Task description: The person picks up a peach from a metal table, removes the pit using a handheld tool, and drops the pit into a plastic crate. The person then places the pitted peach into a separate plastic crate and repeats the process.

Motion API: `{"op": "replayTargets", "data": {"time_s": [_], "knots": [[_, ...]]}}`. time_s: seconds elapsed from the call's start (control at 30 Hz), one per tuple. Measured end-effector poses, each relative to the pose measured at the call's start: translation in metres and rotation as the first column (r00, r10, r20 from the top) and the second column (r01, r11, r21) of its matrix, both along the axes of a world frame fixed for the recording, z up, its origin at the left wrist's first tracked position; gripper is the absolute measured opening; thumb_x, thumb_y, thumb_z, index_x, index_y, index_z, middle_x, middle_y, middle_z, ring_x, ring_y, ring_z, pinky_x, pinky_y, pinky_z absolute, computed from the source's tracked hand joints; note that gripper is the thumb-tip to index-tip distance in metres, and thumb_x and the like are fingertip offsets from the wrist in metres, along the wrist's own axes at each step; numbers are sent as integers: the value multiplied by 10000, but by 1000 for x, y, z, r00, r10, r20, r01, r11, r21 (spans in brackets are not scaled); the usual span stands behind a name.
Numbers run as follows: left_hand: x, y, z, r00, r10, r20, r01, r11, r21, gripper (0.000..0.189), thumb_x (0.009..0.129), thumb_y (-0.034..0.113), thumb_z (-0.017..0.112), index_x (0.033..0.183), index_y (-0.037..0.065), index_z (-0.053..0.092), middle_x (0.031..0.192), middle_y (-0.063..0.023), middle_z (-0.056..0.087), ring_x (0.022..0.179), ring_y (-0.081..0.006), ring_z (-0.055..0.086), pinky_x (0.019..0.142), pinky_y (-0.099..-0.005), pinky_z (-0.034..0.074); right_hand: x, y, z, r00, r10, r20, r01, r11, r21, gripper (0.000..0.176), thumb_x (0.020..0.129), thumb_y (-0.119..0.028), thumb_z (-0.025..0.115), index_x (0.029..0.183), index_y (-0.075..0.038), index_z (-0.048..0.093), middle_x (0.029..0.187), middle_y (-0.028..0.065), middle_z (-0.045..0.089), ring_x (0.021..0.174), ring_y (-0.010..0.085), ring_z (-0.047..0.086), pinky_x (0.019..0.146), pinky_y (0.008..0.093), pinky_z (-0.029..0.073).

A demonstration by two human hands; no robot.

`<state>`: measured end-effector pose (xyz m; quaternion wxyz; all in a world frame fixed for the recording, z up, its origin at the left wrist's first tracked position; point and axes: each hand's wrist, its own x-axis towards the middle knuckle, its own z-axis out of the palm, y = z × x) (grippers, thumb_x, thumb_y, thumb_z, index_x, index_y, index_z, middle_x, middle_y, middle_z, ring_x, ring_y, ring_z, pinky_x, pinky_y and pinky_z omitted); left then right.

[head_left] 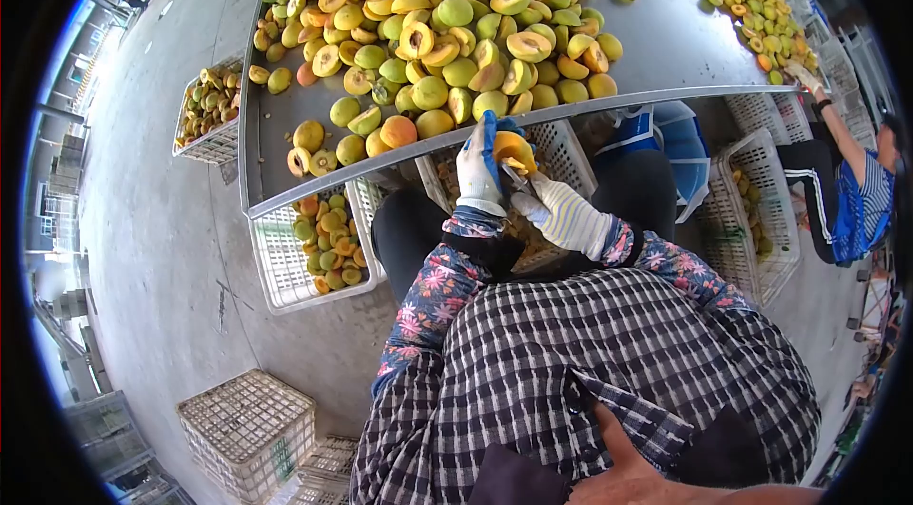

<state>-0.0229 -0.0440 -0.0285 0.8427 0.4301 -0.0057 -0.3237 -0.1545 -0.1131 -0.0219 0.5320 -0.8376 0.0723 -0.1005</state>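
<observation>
My left hand (481, 165), in a white and blue glove, is closed around a cut yellow fruit half (514, 152) just below the metal table's front rim. Close against it on the right, my right hand (568, 216), in a striped knit glove, is closed on a small metal tool (518, 180) whose tip is at the fruit's cut face. Most of the tool is hidden by the fingers. Beyond the rim, a large heap of green and yellow fruit (456, 10), many halved, lies on the metal table (295, 110).
White crates of fruit stand under the table at left (276, 291) and right (785, 262). A blue bucket (683, 139) is between my knee and the right crates. At far right, a co-worker's hand (805, 77) touches more fruit. An upturned crate (249, 415) sits lower left.
</observation>
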Motion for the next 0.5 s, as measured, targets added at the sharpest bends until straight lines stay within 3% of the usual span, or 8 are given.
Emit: {"op": "replayTargets", "data": {"time_s": [0.1,0.13,0.17,0.23,0.27,0.3,0.5], "knots": [[8,7,-13,928,-140,-345,69,975,-211,384,981,416,556,1012,42,637,858,-108,682,749,-263,683,660,-406,588,-6,8,34,960,173,-222,-43,870,491,369,997,-240,563,1276,-3,511,880,67,635,817,183,615,791,313,486],[8,7,-15,940,-164,-301,104,973,-204,398,969,459,555,977,69,634,845,-106,679,753,-279,685,648,-434,589,-3,8,44,959,161,-233,-16,852,524,314,997,-260,577,1223,-45,538,792,-45,537,706,53,497,674,220,453],[7,8,-16,953,-201,-229,145,960,-239,420,957,485,566,995,72,636,847,-102,681,748,-279,684,647,-434,586,-3,5,46,962,130,-242,30,826,563,287,995,-256,580,1196,-56,541,773,-53,525,674,48,483,636,210,433],[13,13,-15,903,-248,-351,137,941,-311,452,950,517,561,999,73,635,857,-103,682,776,-285,681,669,-429,582,-6,-8,49,960,91,-265,100,772,628,232,992,-250,584,1143,-77,547,734,-69,499,610,38,454,560,189,392],[14,11,-16,951,-140,-275,88,977,-194,506,947,566,529,1019,76,632,900,-111,682,838,-277,676,729,-429,577,-6,-9,55,968,56,-244,119,755,645,202,992,-269,582,1090,-97,539,676,-82,460,527,25,414,467,178,320],[17,17,-17,940,-189,-284,120,963,-243,557,948,599,492,1058,68,620,969,-114,676,888,-282,666,786,-438,567,-8,-14,57,964,30,-264,140,789,598,263,993,-308,573,1118,-83,523,633,-56,472,471,50,431,427,204,335],[24,43,-8,954,-186,-236,98,936,-339,536,993,521,458,1189,34,569,1063,-130,658,963,-312,649,851,-457,548,-6,-35,49,942,-115,-314,275,801,532,354,987,-368,558,1147,-54,528,593,-26,489,423,73,431,398,228,336]]}}
